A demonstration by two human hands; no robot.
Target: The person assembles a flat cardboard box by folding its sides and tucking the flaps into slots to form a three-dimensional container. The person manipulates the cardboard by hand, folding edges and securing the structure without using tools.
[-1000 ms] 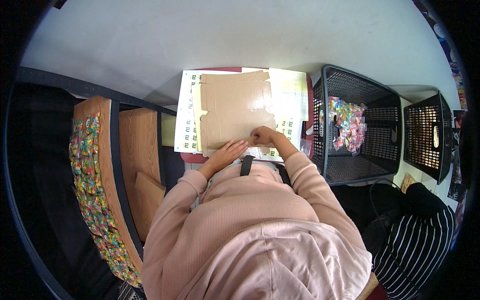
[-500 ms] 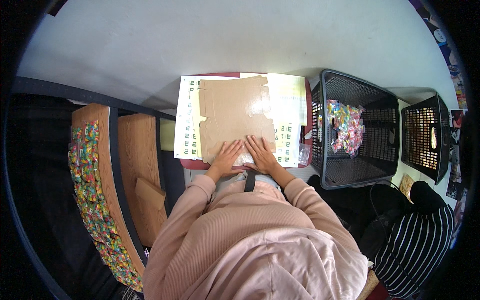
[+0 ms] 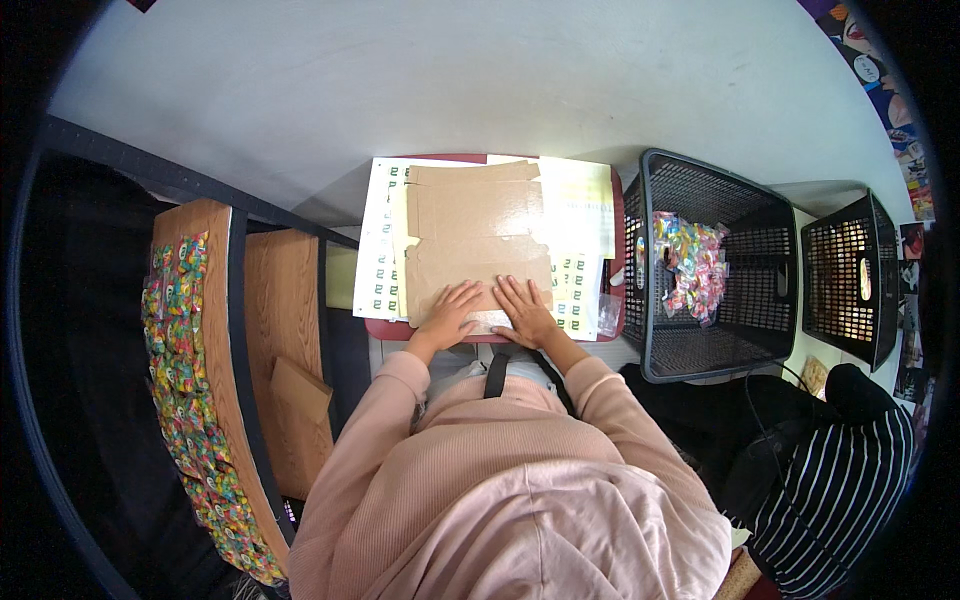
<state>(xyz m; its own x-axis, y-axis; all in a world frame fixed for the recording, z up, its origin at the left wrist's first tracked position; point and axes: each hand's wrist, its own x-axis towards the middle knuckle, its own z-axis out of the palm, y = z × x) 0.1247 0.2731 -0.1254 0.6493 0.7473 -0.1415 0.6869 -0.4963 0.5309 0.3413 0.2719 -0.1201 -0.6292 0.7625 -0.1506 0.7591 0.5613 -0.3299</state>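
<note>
A flat, unfolded brown cardboard box blank (image 3: 478,210) with creases and small tabs lies on the table in front of me. My left hand (image 3: 450,316) presses on its near left part, fingers stretched out. Beside it, my right hand (image 3: 523,312) rests palm down on the near right part, fingers spread. Neither hand grips anything. Under the cardboard lie white sheets (image 3: 380,260) with rows of green marks and pale yellow sheets (image 3: 585,185).
A black plastic crate (image 3: 715,345) holding small colourful packets (image 3: 690,265) stands right of the red-edged table (image 3: 440,158); a second crate (image 3: 852,280) is beyond. On the left, a wooden shelf (image 3: 222,330) bears many colourful packets (image 3: 180,370). Striped black cloth (image 3: 840,490) lies lower right.
The cardboard's near section now lies flatter, with its side tabs less raised. My left hand has shifted slightly on it; the right stays nearly in place. The view has tilted a little.
</note>
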